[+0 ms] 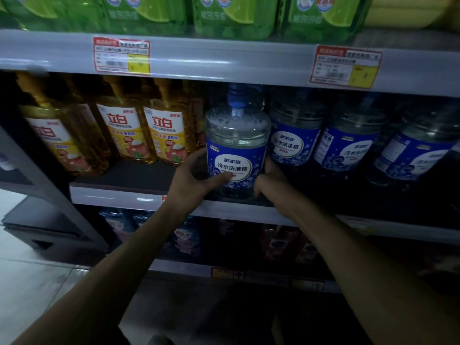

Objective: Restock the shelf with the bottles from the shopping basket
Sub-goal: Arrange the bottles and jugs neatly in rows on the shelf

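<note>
Both hands grip the lower half of the blue-label bottle [236, 150]. The left hand [193, 176] lays its thumb across the label and the right hand [270, 180] curls round the opposite side, likely steadying its weight. The bottle stands label-outward at the front edge of the middle shelf [119, 195], between yellow bottles [165, 131] and matching bottles [295, 140].

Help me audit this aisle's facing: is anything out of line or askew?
The blue-labelled bottle, gripped by the left hand and right hand, stands forward of its row. Nothing looks spilled or damaged.
</note>
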Available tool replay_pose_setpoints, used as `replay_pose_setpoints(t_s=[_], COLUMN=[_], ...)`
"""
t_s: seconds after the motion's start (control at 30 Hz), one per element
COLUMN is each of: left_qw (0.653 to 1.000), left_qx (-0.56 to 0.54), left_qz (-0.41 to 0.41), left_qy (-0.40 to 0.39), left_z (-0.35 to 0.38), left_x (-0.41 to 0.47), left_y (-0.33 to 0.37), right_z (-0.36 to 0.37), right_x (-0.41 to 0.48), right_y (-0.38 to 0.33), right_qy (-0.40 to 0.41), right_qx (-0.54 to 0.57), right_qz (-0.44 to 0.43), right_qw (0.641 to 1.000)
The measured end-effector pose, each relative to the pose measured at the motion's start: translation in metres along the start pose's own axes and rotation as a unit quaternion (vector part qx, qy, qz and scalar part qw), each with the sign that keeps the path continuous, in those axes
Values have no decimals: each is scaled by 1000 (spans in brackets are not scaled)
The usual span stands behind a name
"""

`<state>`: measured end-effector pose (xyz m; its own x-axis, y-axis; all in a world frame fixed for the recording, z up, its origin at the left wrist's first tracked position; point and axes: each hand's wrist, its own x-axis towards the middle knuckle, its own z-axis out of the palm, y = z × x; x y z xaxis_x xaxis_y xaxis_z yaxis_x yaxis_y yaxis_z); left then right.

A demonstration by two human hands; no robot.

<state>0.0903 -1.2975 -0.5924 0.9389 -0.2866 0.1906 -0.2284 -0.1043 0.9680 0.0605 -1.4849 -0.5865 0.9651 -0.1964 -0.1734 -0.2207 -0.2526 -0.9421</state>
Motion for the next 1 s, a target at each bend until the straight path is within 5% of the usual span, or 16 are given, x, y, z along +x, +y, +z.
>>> replay_pose_setpoints(t_s=[1.0], left_qw=[999], left_qx=[29], left_qz=[-5], left_qy=[17], left_z=[-7], left_x=[9], left_y=[-12], right_z=[5], right_x=[-5], right_y=[22], right_qy=[65], right_qx=[-46], right_qz=[-74], right_qw=[994])
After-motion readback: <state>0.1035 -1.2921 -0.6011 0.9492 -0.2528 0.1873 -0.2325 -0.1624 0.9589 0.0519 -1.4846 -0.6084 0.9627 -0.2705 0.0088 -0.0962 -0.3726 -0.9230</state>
